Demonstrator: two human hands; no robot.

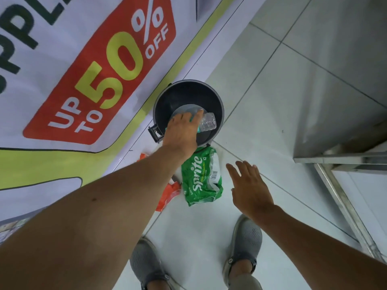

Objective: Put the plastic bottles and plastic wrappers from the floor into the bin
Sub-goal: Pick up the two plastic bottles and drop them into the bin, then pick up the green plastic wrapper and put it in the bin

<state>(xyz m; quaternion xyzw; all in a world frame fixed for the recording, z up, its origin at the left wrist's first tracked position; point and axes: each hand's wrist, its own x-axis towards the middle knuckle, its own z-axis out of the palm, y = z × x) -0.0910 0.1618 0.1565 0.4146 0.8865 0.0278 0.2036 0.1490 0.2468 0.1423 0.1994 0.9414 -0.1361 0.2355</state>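
Note:
My left hand (181, 132) is stretched over the round dark bin (218, 105) and grips a clear plastic bottle (208, 122) with a teal label, held above the bin's opening. On the white tile floor just in front of the bin lies a green Sprite wrapper (201, 176). An orange wrapper (169, 195) lies to its left, partly hidden by my left forearm. My right hand (249, 189) hovers open to the right of the Sprite wrapper, fingers spread and holding nothing.
A big sale banner (83, 80) covers the wall at the left, right behind the bin. A steel cabinet (345, 101) stands at the right with a metal leg running down. My two grey shoes (245, 248) are at the bottom.

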